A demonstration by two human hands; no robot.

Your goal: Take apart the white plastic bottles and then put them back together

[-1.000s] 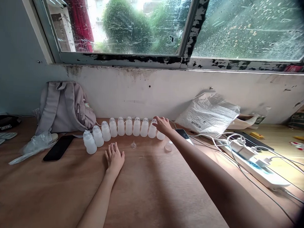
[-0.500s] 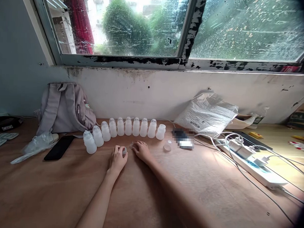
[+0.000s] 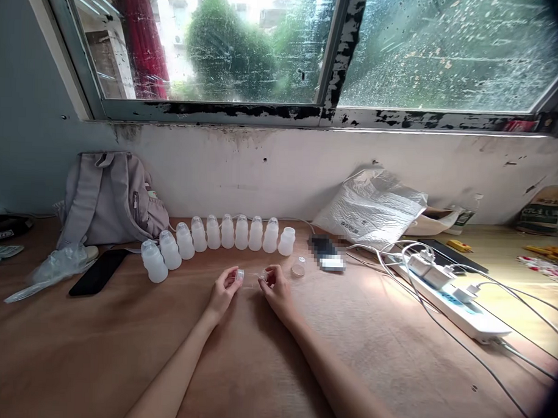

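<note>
My left hand [image 3: 223,291] pinches a small whitish ring-like piece [image 3: 239,274] between thumb and fingertips, just above the table. Facing it a short way to the right, my right hand [image 3: 277,289] has its fingers closed on a small clear piece [image 3: 261,275], too small to name for sure. Behind both hands several frosted white bottles [image 3: 227,233] stand upright in a curved row, most topped with clear domed caps. The rightmost bottle [image 3: 286,241] looks shorter, with no dome on it. A clear domed cap [image 3: 298,268] sits on the table right of my right hand.
On the left are a grey backpack [image 3: 108,197], a crumpled plastic bag [image 3: 59,271] and a black phone [image 3: 98,273]. To the right lie a silvery bag [image 3: 375,206], a blurred dark item [image 3: 325,253] and a white power strip [image 3: 458,307] with trailing cables.
Both hands have lifted slightly and turned toward each other. My right hand, earlier reaching down at a clear piece on the table, now has it between its fingers. The view shifted slightly.
</note>
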